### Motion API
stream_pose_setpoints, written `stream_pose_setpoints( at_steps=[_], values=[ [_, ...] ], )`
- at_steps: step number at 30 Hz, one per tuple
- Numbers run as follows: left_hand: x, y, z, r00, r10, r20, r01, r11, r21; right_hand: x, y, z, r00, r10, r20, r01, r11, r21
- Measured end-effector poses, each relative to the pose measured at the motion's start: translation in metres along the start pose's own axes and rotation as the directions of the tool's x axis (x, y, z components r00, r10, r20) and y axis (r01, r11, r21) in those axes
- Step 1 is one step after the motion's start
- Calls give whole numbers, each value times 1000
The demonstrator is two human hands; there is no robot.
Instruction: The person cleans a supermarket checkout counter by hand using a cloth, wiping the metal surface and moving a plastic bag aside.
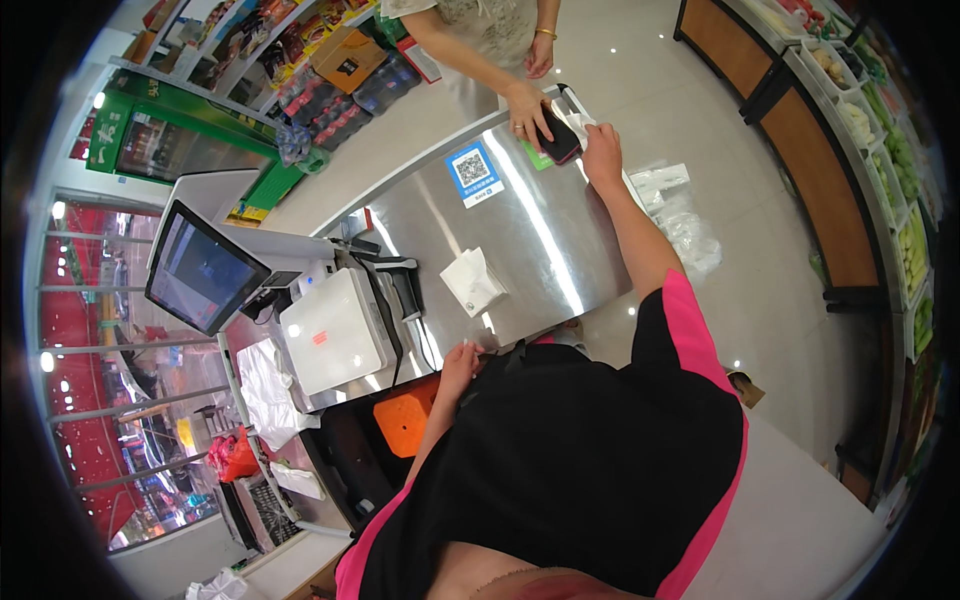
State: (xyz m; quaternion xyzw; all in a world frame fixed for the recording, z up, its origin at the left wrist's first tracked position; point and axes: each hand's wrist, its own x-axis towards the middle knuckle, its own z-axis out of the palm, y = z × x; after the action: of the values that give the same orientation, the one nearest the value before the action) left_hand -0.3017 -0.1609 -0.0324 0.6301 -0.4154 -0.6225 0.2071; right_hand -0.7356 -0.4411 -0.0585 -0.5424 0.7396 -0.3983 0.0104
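My right hand (602, 152) reaches over the far right corner of the steel counter (420, 199) and pinches a white tissue (579, 124). Right beside it, another person's hand (527, 112) rests on a dark smartphone (559, 135), which partly covers a green card (537, 156). My left hand (461, 364) is at the counter's near edge, close to my body; its fingers look loosely curled and no object shows in it. Between my hands and the screen lie a pack of white tissues (472, 281) and a handheld barcode scanner (405, 287). A blue printed code card (474, 172) lies on the counter.
At the left stand a checkout touchscreen (205, 266) and a white flat-topped device (334, 334). White plastic bags (271, 390) hang beside them. An orange container (405, 420) is below the counter. Vegetable displays (889, 142) line the right; another person (480, 34) stands across the counter.
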Motion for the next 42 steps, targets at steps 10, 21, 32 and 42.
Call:
stream_pose_setpoints(
  at_steps=[10,21,32,42],
  values=[
    [1,-10,0,999,-50,17,52,994,-94,37,-10,43,968,-130,215,170,969,-177],
    [3,-1,17,992,-105,62,106,994,-5,-47,-11,25,945,-208,253,232,970,-71],
    [18,6,19,994,-13,105,8,999,48,-146,-52,-47,623,-513,590,557,821,125],
    [12,10,27,991,8,133,-29,987,158,-2,-49,39,937,-162,311,148,987,66]
  ],
)
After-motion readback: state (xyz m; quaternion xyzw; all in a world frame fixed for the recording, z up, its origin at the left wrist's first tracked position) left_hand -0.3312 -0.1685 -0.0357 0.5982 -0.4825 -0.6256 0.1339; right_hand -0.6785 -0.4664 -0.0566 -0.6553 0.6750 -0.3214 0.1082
